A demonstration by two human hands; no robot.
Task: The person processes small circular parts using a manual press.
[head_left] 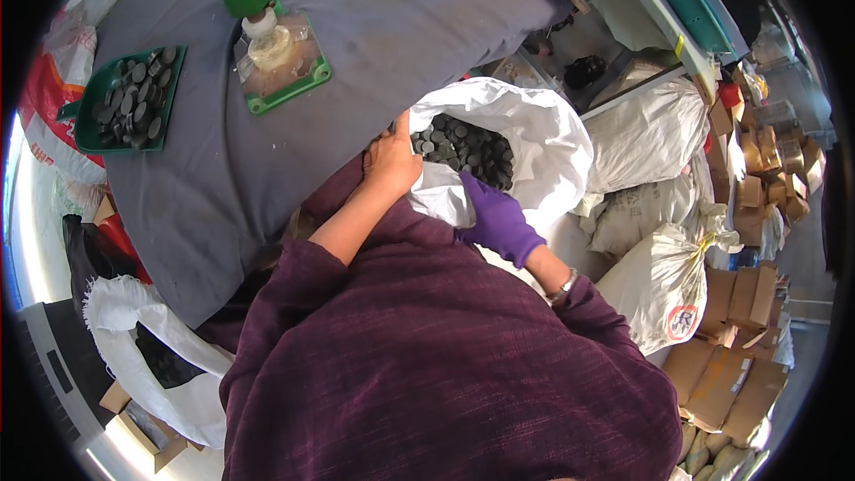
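Hands (pixel 393 163) (pixel 500 221) part-curled on white bag (pixel 554 138)

A white plastic sack (pixel 557 138) gapes open just beside the cloth-covered bench (pixel 374 44), its broad rim creased and flared outward. Inside, small dark grey round discs (pixel 468 144) lie loose in a jumbled heap, some flat, others tilted against their neighbours.
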